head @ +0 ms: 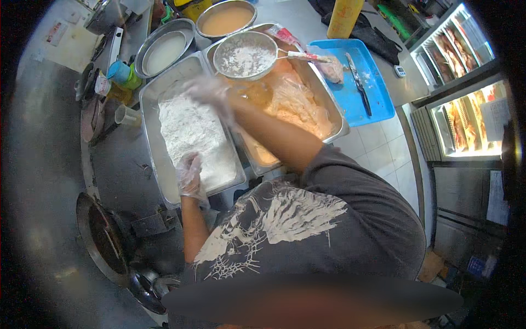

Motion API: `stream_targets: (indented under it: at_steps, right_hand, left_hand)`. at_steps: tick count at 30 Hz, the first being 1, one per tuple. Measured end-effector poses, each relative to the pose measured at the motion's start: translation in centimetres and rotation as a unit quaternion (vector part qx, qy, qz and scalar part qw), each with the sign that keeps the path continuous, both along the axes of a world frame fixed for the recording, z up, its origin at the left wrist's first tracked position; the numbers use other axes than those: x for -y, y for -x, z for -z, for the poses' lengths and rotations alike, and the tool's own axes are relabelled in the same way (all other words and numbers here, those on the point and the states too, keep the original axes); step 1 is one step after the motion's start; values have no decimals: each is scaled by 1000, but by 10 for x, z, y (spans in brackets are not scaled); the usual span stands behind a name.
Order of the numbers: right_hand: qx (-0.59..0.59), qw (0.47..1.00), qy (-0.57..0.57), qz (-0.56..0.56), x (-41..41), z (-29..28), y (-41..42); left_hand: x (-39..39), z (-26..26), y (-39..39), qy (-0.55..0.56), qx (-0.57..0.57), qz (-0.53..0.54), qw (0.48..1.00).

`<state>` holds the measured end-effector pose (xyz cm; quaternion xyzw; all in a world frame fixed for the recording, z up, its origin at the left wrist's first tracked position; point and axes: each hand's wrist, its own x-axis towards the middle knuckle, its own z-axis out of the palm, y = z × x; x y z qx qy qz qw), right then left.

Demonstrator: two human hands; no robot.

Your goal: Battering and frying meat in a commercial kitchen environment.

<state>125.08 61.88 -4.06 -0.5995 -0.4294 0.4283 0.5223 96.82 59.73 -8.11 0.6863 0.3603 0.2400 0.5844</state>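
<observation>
A metal tray (148,111) of white flour-like powder (193,131) lies before me. My left hand (190,172), in a clear plastic glove, is at the tray's near side with its fingers curled down at the powder; whether it grips anything is hidden. Over the far end of the same tray is my right hand (207,92), also gloved and blurred by motion. Its fingers cannot be made out clearly. Right beside stands a second metal tray (341,123) with orange-coloured contents and a clear plastic bag (296,94). A powder-dusted mesh sieve (246,55) rests across its far end.
A blue tray (378,94) at the right holds a knife (359,86). Behind are a bowl of orange liquid (228,20) and a bowl of whitish liquid (164,51). A wok (98,242) sits at the lower left. Lit display cabinets (468,123) stand at the far right.
</observation>
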Motion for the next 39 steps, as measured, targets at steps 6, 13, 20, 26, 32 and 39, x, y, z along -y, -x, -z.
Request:
stream_targets:
  at_steps: [6,13,20,26,32,39]
  right_hand:
    - [101,940,-32,324,166,-31,-227]
    - [455,828,325,35,220,11,-339]
    - [534,840,86,43,178,-45,-242]
    - [450,830,87,-319,125,-45,-74]
    - [466,783,192,-364,101,-68,6]
    - [394,828,35,-398,21,80,25]
  left_hand:
    - [-4,20,25,-13,-57,-129,990]
    - [32,-21,-19,-11,-39,-187,982]
    - [39,-76,-73,-243,-210,-66,945]
    - [42,-123,-140,-479,-145,99,860]
    - [19,-130,-125,-521,-61,219,823]
    - [-11,-134,-88,-530,-22,303,792]
